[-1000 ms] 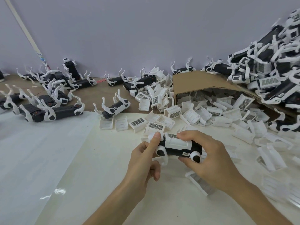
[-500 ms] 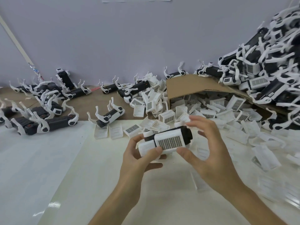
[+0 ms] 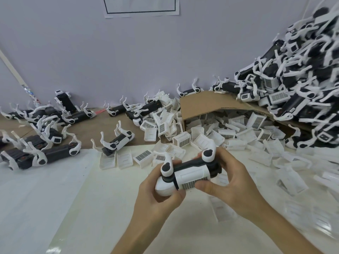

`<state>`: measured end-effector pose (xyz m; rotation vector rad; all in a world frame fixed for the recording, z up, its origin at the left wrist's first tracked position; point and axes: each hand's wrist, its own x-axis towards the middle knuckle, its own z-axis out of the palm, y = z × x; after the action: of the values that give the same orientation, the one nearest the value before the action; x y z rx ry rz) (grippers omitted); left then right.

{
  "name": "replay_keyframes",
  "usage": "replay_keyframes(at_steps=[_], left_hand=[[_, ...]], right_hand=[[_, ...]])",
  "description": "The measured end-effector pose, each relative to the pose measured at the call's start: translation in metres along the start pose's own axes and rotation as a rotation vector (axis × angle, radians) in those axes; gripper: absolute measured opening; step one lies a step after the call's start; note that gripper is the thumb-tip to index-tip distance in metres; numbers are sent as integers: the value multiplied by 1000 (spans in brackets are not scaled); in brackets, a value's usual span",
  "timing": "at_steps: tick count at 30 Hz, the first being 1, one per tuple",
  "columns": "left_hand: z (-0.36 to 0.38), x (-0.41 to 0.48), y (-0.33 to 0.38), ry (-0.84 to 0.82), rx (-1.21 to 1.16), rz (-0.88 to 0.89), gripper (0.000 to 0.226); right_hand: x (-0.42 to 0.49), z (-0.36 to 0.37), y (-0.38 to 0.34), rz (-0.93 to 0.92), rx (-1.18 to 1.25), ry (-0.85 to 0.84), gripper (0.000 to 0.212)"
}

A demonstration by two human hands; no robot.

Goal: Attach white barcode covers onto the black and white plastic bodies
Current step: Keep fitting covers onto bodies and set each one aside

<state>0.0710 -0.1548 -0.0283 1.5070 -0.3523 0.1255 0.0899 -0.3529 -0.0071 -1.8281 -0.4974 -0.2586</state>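
A black and white plastic body (image 3: 187, 171) is held above the white table, its white clips pointing up. A white barcode cover (image 3: 192, 177) sits on its near side, the barcode strip along the lower edge. My left hand (image 3: 157, 195) grips the body's rounded left end from below. My right hand (image 3: 231, 182) holds the right end, thumb pressing on the cover's lower right corner.
Loose white barcode covers (image 3: 229, 136) spill from a tipped cardboard box (image 3: 205, 103). A tall heap of black and white bodies (image 3: 297, 85) rises at the right. More bodies (image 3: 45, 132) lie scattered at the left on brown cardboard. A wall stands behind.
The body has been turned in my hands: the barcode face, which pointed at me, now faces down and forward, and the clips point up. Both hands shifted slightly lower.
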Motion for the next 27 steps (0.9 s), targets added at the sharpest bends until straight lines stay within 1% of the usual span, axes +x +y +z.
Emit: replay_keyframes(at_steps=[3,9,12,14,15,18,22,24,27], left_hand=[[3,-1,1,-7,71,29,47],[2,-1,3,11,146,63,45],[2,-3,-2,55,165,68,43],[5,-5,-5,92,180,63,41],[6,-6,-7,107,186,62,42],[7,-7,-7,133,190,65,41],[8,-5,-2,135,144,53,37],[10,-4,1,135,99,32,36],[10,-3,5,139,-29,-54,36]], right_hand=[[0,-1,-1,-20,2,11,49],[-1,-3,-5,26,-74,-30,53],[-3,1,-6,8,-170,14,54],[-5,4,-5,-4,-225,69,50],[-5,5,-4,-2,-236,91,47],[-6,6,-2,8,-240,106,51],[-6,7,0,19,-234,103,55],[-7,9,1,30,-218,93,54],[-7,8,2,41,-157,65,48]])
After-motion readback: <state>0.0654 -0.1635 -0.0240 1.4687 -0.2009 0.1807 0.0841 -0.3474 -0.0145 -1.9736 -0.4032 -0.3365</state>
